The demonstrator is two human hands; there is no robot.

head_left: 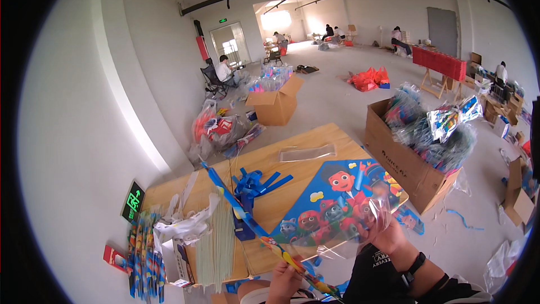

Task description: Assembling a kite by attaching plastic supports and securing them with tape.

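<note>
A blue kite printed with cartoon characters lies spread over the right part of the wooden table. My left hand is closed around a long, narrow, colourful printed strip, which slants up and left across the table. A thin pale stick runs between my two hands; which one grips it I cannot tell. At the kite's near right edge, my right hand pinches clear plastic film. That hand partly hides the kite's edge.
Pale sticks, white plastic bags, blue ribbons and a clear plastic sleeve lie on the table. Rolled printed bundles stand at its left. A full cardboard box is close on the right; several people sit farther off.
</note>
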